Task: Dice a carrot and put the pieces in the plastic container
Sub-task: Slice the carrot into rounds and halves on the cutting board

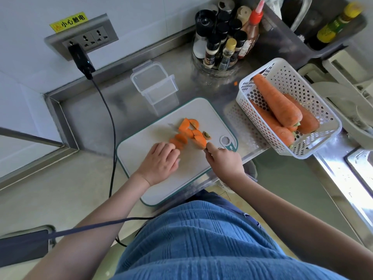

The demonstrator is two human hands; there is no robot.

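Several orange carrot pieces (188,133) lie in a loose heap on the white cutting board (149,138). My left hand (159,161) rests on the board with curled fingers holding down the nearest pieces. My right hand (224,160) grips a knife handle; the thin blade (182,132) runs away from me through the heap, mostly hidden among the pieces. A cut-off carrot end (206,135) lies just right of the heap. The clear plastic container (154,85) stands open and empty behind the board.
A white perforated basket (260,126) with whole carrots (276,100) sits right of the board. A rack of spice bottles (222,41) stands at the back. A black cable (112,126) hangs from the wall socket on the left. A sink edge (357,170) is at the right.
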